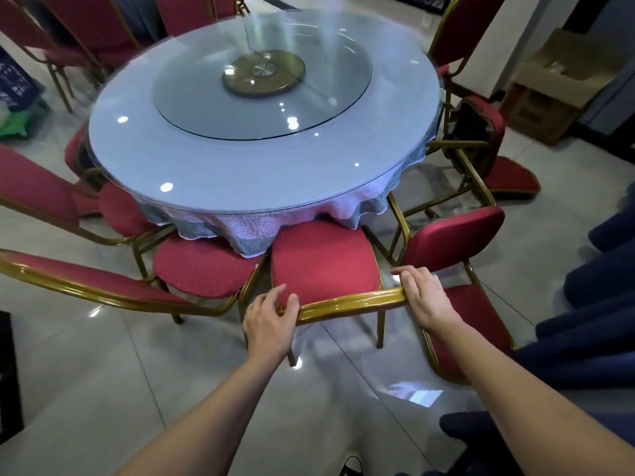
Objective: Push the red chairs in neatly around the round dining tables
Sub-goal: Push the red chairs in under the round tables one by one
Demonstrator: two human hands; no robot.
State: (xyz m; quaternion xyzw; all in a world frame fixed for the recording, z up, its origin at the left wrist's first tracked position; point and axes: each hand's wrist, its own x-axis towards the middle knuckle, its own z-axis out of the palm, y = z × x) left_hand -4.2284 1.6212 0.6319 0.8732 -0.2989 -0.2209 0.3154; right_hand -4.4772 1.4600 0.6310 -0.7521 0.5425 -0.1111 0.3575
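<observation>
Step in hand: one red chair (323, 266) is being pushed in at the near edge of the round table (261, 132). The gold top rail (343, 302) of its back is held at both ends: left hand (269, 321) is curled over the rail's left corner, fingers on the red pad; right hand (424, 297) is wrapped over the right end. Both grips are clamped on the rail. The seat front is already tucked under the tablecloth (240, 231) hem, so this chair looks nearly home. Next move, as judged: a short straight push toward the table centre, kept square, then release. Left of it, a neighbouring chair (202, 266) sits angled with its seat just beside this one; frame contact is possible. Right of it, another chair (457, 235) is turned away from the table and well out, so it likely gets handled next.
</observation>
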